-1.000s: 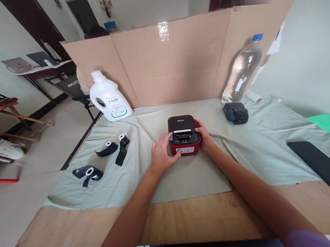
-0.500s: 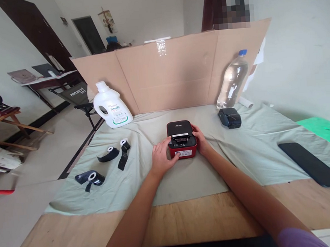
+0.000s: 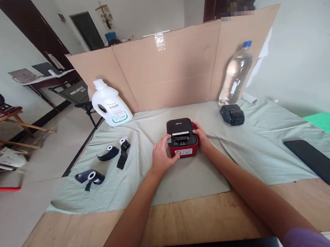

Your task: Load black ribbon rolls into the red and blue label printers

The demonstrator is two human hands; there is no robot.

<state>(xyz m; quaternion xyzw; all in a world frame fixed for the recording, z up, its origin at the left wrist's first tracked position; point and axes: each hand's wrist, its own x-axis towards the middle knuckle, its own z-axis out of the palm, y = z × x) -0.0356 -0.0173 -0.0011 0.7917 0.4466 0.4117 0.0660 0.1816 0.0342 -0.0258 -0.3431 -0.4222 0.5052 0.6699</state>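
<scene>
A small red printer with a black lid (image 3: pixel 179 127) sits upright on the pale green cloth (image 3: pixel 186 182), its lid down and a white label on its front. My left hand (image 3: pixel 162 153) is around its left side, fingers at the top left edge and thumb at the front near the label. On the right side, my right hand (image 3: pixel 201 136) grips it, with the thumb at the lid's edge and the other fingers partly hidden behind. Between them the two hands hold the printer, which rests on the cloth.
Black rolls (image 3: pixel 108 153) lie at left, near a white jug (image 3: pixel 112 104). A cardboard panel (image 3: pixel 164 74) stands behind. At right are a clear bottle (image 3: pixel 235 77), a black device (image 3: pixel 232 114) and a black phone (image 3: pixel 317 161). A person's head shows beyond the panel.
The camera view has shifted slightly. Both hands remain on the printer, with hardly any visible change in their grip.
</scene>
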